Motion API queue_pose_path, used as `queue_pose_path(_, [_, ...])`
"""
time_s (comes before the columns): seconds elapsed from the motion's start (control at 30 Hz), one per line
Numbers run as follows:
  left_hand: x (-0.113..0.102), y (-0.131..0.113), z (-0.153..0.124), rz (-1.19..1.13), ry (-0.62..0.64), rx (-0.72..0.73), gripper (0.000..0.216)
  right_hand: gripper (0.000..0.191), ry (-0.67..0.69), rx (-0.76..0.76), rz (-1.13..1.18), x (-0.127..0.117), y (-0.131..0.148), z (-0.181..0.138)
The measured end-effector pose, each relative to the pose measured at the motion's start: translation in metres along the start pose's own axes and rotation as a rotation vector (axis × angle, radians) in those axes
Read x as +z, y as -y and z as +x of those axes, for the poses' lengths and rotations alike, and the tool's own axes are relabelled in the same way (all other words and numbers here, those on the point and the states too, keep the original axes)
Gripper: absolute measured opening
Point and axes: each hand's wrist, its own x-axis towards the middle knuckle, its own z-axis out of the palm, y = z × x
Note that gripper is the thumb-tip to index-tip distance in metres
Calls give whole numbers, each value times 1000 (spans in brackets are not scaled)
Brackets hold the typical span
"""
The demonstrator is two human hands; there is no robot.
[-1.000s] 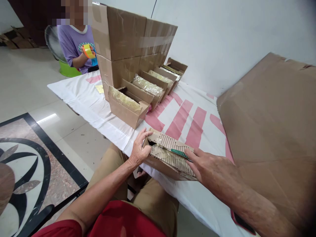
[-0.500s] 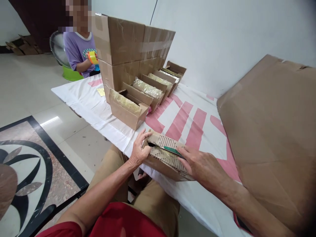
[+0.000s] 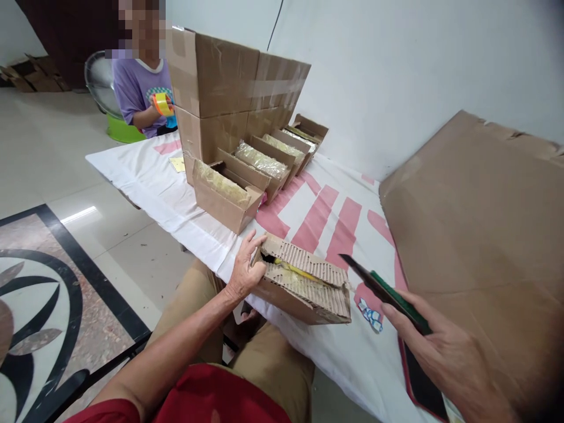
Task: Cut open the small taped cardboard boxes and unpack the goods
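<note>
A small cardboard box with ribbed top flaps lies at the table's near edge. Its flaps are slightly parted and something yellow shows in the gap. My left hand grips the box's left end, fingers curled over the corner. My right hand is off to the right of the box, closed on a green-handled knife whose dark blade points toward the box without touching it.
Several open cartons filled with plastic-wrapped goods stand in a row further back, beside two stacked taped boxes. A big flat cardboard sheet leans at right. Another person in a purple shirt holds a tape roll. The white and pink cloth covers the table.
My right hand has drawn the knife out of the slit between the box flaps and moved right, away from the box. My left hand keeps its grip.
</note>
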Motion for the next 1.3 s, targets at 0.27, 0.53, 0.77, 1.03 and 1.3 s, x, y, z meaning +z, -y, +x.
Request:
queue_pose_path(0.27, [-18,-18,-23,127,-90,143,41,52,-144,129,-135,119,-92,-53])
queue_pose_path(0.53, [-24,-31,-36,125,-78,-13,21,38,-318,-121,-49,81,-61,-45])
queue_pose_path(0.77, [-18,-32,-38,-17,-47,-110,28,22,-99,-694,-43,59,83,4])
queue_pose_path(1.03, [-14,-30,-44,-56,-39,-78,34,21,70,-725,-145,95,113,39])
queue_pose_path(1.3, [-12,-32,-42,-41,-48,-75,35,12,-226,-461,401,76,83,19])
